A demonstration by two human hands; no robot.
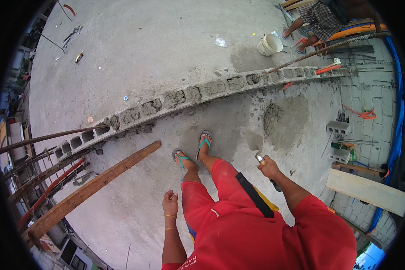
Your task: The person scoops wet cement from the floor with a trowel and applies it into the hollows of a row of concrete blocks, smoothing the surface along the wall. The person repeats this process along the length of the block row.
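Note:
My right hand (269,167) is wrapped round the handle of a trowel (253,140), its flat blade pointing away from me over the concrete floor. Close beyond the blade lies a heap of wet mortar (276,119). My left hand (170,201) hangs at my side with its fingers curled in, and nothing shows in it. In front of my feet runs a low row of hollow concrete blocks (220,92), most of its cores filled with mortar. A few cores at the left end are dark and hollow.
A wooden beam (99,189) slants in from the lower left, near a steel bar (49,136). Past the row stands a white bucket (269,45), close to another person's legs (321,22). Loose blocks (339,128) and a pale board (366,191) lie along the right wall.

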